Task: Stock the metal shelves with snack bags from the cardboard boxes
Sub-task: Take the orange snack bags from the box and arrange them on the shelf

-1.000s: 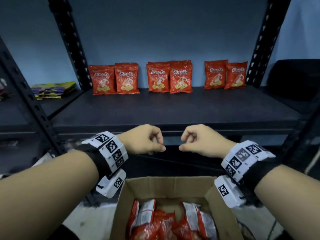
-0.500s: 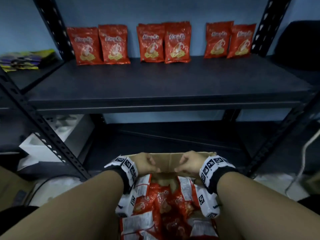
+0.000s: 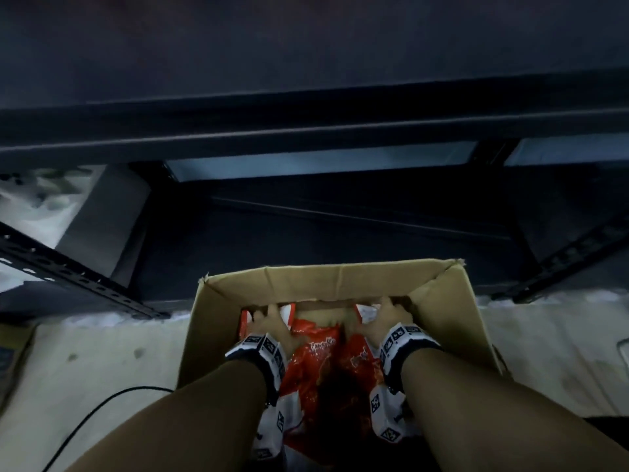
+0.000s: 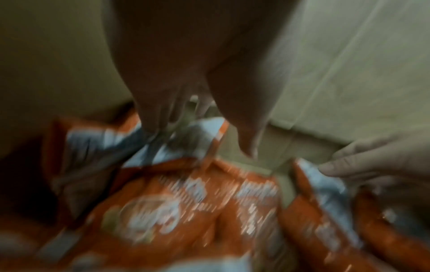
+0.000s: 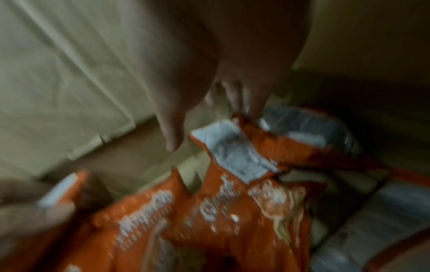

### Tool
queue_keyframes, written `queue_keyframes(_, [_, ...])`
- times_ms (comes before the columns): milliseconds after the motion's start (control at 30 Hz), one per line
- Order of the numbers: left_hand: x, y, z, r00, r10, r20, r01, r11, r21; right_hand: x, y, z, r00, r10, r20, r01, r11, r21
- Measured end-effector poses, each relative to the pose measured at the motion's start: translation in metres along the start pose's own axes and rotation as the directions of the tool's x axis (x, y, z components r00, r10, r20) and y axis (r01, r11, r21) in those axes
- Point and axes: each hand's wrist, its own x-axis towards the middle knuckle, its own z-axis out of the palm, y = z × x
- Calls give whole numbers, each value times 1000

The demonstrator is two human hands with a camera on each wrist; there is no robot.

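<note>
An open cardboard box [image 3: 340, 277] stands on the floor in front of the black metal shelf [image 3: 306, 134]. It holds several red snack bags [image 3: 316, 356], some turned white side up. Both my hands are inside, at the far end. My left hand [image 3: 272, 316] reaches down with straight fingers [image 4: 151, 127] that touch a white-backed bag [image 4: 181, 145], thumb held apart. My right hand [image 3: 388, 313] does the same on the right, its fingertips [image 5: 246, 108] at the edge of another bag [image 5: 291, 138]. Neither hand grips a bag. Both wrist views are blurred.
The lower shelf [image 3: 340, 233] lies dark behind the box. Perforated uprights slant at the left [image 3: 68, 274] and the right [image 3: 561, 264]. A black cable [image 3: 102, 403] runs over the pale floor to the left, and a white box [image 3: 34, 206] sits under the neighbouring shelf.
My hands dropped from loose fists in front of the shelf into the box and opened over the bags. The head view tipped down, so the stocked bags on the shelf left the frame.
</note>
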Motion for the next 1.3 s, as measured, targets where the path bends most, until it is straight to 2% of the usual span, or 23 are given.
queue_keyframes(100, [16, -11, 12, 1000, 2, 21, -2, 1000, 9, 16, 3, 20, 995, 38, 87, -30, 995, -99])
queue_keyframes(200, [20, -13, 19, 998, 61, 31, -61, 998, -14, 21, 13, 30, 991, 36, 129, -29, 998, -56])
queue_keyframes(333, [14, -11, 20, 992, 128, -22, -129, 991, -42, 11, 12, 22, 999, 3, 47, 2, 996, -93])
queue_keyframes(433, [7, -8, 11, 992, 121, -26, -123, 988, -89, -6, 4, 17, 999, -11, 44, 18, 988, -151])
queue_keyframes(567, [-9, 4, -12, 991, 133, -30, -135, 989, -66, -36, -10, 6, 991, -128, 33, 132, 968, -215])
queue_keyframes(700, [-34, 14, -37, 978, 203, 47, -203, 979, -2, -62, -33, -17, 968, -244, 56, 250, 944, -215])
queue_keyframes(800, [-60, 19, -56, 952, 299, 70, -300, 954, 11, -78, -46, -36, 940, -311, 138, 338, 895, -290])
queue_keyframes(900, [-77, 22, -80, 934, 335, 126, -344, 937, 54, -92, -57, -64, 927, -317, 198, 374, 804, -463])
queue_keyframes(1033, [-100, 30, -123, 901, 399, 169, -425, 889, 170, -123, -74, -114, 890, -321, 324, 456, 669, -587])
queue_keyframes(1133, [-114, 37, -154, 886, 431, 172, -464, 837, 290, -151, -85, -147, 869, -385, 310, 493, 621, -610])
queue_keyframes(1233, [-135, 45, -187, 870, 452, 199, -491, 748, 447, -180, -101, -177, 840, -455, 296, 532, 583, -614])
queue_keyframes(1300, [-148, 48, -207, 861, 470, 195, -502, 722, 477, -197, -110, -195, 816, -489, 309, 566, 565, -600])
